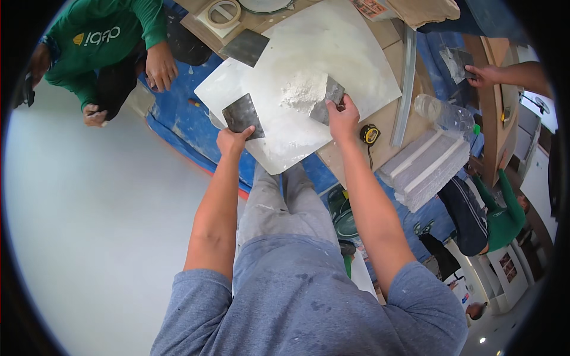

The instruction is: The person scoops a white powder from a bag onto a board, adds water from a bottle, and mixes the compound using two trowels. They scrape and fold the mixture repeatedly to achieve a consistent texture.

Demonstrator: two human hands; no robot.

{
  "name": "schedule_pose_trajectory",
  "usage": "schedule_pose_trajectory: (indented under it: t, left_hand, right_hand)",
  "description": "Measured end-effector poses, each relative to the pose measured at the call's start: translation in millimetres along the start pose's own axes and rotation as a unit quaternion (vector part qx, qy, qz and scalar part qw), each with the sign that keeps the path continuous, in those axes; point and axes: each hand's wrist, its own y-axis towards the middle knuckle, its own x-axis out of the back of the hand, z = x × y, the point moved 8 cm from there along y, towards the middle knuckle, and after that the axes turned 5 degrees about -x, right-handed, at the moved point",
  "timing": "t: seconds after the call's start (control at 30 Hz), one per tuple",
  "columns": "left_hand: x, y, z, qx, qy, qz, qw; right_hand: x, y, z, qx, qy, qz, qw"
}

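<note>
A white board (356, 49) lies before me, its surface smeared with white material. My left hand (234, 139) grips a dark, flat metal scraper plate (242, 116) by its lower edge, over the board's left side. In my right hand (344, 116) is a second flat scraper plate (327, 100), with its edge against a mound of white plaster-like powder or paste (303, 91) near the board's middle. Another dark plate (246, 47) rests at the board's upper left edge, held by nobody.
A tape measure (369, 134), a metal channel (405, 84), a plastic bottle (445, 115) and wrapped pale blocks (427, 167) are at the right. Masking tape (222, 13) lies at the top. A person in green (107, 44) crouches at upper left; another person's hand (483, 75) holds a plate at right.
</note>
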Motion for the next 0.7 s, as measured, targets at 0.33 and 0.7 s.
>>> schedule_pose_trajectory:
  t: [0.33, 0.7]
  left_hand:
    - [1.9, -4.4, -11.8, -0.004, 0.025, 0.010, 1.000]
    - [0.5, 3.4, -8.1, -0.002, 0.039, 0.006, 0.999]
  right_hand:
    - [-6.7, -11.8, 12.5, 0.082, -0.047, -0.065, 0.993]
    - [-31.0, -31.2, 21.0, 0.088, -0.076, -0.041, 0.992]
